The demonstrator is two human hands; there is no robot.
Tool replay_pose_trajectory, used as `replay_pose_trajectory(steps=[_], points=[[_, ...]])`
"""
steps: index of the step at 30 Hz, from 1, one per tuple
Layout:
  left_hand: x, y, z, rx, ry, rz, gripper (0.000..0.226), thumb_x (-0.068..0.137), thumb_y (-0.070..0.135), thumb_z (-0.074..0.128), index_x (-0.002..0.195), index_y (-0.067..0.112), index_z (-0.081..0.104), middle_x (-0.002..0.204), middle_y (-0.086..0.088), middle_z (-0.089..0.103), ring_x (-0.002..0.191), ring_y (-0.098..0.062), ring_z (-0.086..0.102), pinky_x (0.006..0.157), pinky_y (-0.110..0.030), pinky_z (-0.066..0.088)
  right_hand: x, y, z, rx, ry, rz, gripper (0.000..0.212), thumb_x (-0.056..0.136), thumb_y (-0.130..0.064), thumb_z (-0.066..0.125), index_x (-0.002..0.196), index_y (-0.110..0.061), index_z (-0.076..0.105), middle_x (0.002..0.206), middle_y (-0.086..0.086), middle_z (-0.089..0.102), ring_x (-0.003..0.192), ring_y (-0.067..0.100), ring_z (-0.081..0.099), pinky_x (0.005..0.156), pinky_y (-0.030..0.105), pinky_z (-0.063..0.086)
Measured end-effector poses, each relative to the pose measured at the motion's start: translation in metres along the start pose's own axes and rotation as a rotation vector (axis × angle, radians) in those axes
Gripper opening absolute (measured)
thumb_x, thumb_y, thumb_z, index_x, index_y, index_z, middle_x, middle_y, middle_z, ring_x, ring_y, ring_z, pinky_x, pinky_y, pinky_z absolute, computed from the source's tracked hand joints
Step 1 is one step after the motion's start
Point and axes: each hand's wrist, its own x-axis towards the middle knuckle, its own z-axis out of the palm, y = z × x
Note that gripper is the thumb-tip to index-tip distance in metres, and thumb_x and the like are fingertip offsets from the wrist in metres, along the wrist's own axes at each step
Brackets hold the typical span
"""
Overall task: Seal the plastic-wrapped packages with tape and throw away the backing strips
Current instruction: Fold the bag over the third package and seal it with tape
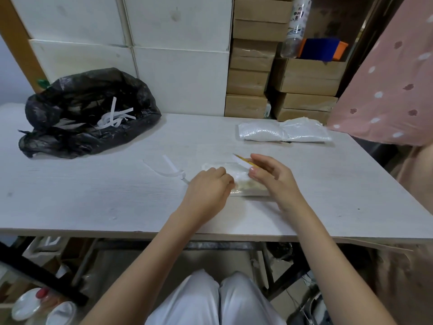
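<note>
A plastic-wrapped package (243,181) lies on the white table (93,195) in front of me. My left hand (208,187) rests curled on its left end and holds it down. My right hand (273,177) pinches a white backing strip (241,161) with a yellow edge, lifted off the package's top flap. A loose white strip (172,171) lies on the table just left of the package. A black rubbish bag (86,113) with several white strips inside sits at the far left. Two more wrapped packages (283,132) lie at the back right.
Stacked cardboard boxes (253,66) and white boxes (175,55) stand behind the table. A clear plastic bottle (295,26) stands on the boxes. Pink dotted cloth (393,85) hangs at the right edge. The table's front edge runs just under my forearms.
</note>
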Motion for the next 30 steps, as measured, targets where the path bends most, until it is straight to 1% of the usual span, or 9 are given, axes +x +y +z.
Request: replay_pose_trajectory(steps=[3, 5, 7, 12, 15, 18, 22, 27, 30], points=[[-0.006, -0.001, -0.005, -0.093, -0.016, -0.081, 0.033, 0.097, 0.027, 0.032, 0.105, 0.018, 0.062, 0.091, 0.000, 0.066, 0.086, -0.027, 0.058, 0.070, -0.033, 0.038, -0.002, 0.005, 0.006, -0.196, 0.052, -0.008, 0.048, 0.074, -0.031, 0.076, 0.118, -0.018, 0.060, 0.115, -0.006, 0.062, 0.109, 0.009, 0.057, 0.086, 0.013, 0.046], [-0.012, 0.000, -0.008, -0.278, 0.006, -0.245, 0.029, 0.099, 0.033, 0.036, 0.122, 0.021, 0.049, 0.103, 0.006, 0.069, 0.094, -0.021, 0.058, 0.075, -0.034, 0.041, -0.002, 0.008, 0.012, -0.250, 0.115, -0.027, 0.053, 0.072, -0.032, 0.077, 0.120, -0.017, 0.059, 0.115, -0.007, 0.059, 0.104, 0.001, 0.055, 0.083, 0.007, 0.043], [-0.018, 0.004, -0.012, -0.452, 0.046, -0.345, 0.028, 0.097, 0.035, 0.041, 0.123, 0.024, 0.044, 0.101, 0.010, 0.069, 0.090, -0.013, 0.060, 0.074, -0.031, 0.043, -0.002, 0.010, 0.017, -0.300, 0.162, -0.062, 0.056, 0.069, -0.036, 0.079, 0.119, -0.019, 0.059, 0.114, -0.009, 0.057, 0.101, -0.003, 0.053, 0.079, -0.001, 0.040], [-0.021, 0.007, -0.010, -0.724, 0.156, -0.540, 0.026, 0.090, 0.035, 0.057, 0.116, 0.033, 0.057, 0.088, 0.017, 0.069, 0.084, 0.004, 0.061, 0.078, -0.019, 0.044, 0.000, 0.014, 0.026, -0.355, 0.187, -0.105, 0.066, 0.059, -0.049, 0.081, 0.114, -0.019, 0.061, 0.111, -0.009, 0.052, 0.105, 0.003, 0.055, 0.089, 0.019, 0.049], [-0.020, 0.008, -0.008, -0.805, 0.231, -0.586, 0.026, 0.087, 0.032, 0.063, 0.112, 0.034, 0.060, 0.095, 0.015, 0.071, 0.087, 0.004, 0.064, 0.081, -0.024, 0.049, 0.000, 0.015, 0.027, -0.403, 0.208, -0.122, 0.063, 0.058, -0.050, 0.082, 0.111, -0.022, 0.062, 0.109, -0.010, 0.051, 0.105, 0.003, 0.053, 0.086, 0.016, 0.047], [-0.020, 0.010, -0.010, -0.887, 0.250, -0.595, 0.024, 0.087, 0.026, 0.064, 0.109, 0.036, 0.067, 0.106, 0.020, 0.068, 0.090, 0.009, 0.063, 0.085, -0.018, 0.048, 0.001, 0.016, 0.029, -0.414, 0.223, -0.121, 0.063, 0.057, -0.049, 0.082, 0.110, -0.023, 0.061, 0.110, -0.009, 0.049, 0.108, 0.004, 0.052, 0.087, 0.015, 0.047], [-0.022, 0.012, -0.009, -0.941, 0.312, -0.654, 0.019, 0.086, 0.021, 0.066, 0.101, 0.030, 0.072, 0.101, 0.013, 0.072, 0.093, 0.005, 0.065, 0.087, -0.021, 0.049, 0.000, 0.016, 0.033, -0.405, 0.221, -0.110, 0.067, 0.053, -0.054, 0.080, 0.109, -0.024, 0.059, 0.111, -0.009, 0.046, 0.113, 0.007, 0.050, 0.090, 0.017, 0.045], [-0.018, 0.012, -0.010, -1.013, 0.368, -0.714, 0.007, 0.080, 0.019, 0.072, 0.079, 0.026, 0.072, 0.074, 0.022, 0.071, 0.079, 0.009, 0.065, 0.074, -0.008, 0.048, -0.001, 0.016, 0.031, -0.420, 0.160, -0.072, 0.082, 0.054, -0.047, 0.084, 0.125, -0.021, 0.052, 0.118, -0.011, 0.039, 0.120, 0.010, 0.044, 0.097, 0.021, 0.042], [-0.016, 0.006, -0.010, -1.028, 0.370, -0.727, 0.010, 0.078, 0.016, 0.073, 0.071, 0.022, 0.070, 0.072, 0.015, 0.071, 0.076, 0.008, 0.065, 0.068, -0.004, 0.046, -0.003, 0.014, 0.024, -0.364, 0.133, -0.043, 0.094, 0.056, -0.041, 0.086, 0.136, -0.021, 0.042, 0.128, -0.009, 0.041, 0.122, 0.008, 0.043, 0.104, 0.027, 0.040]])
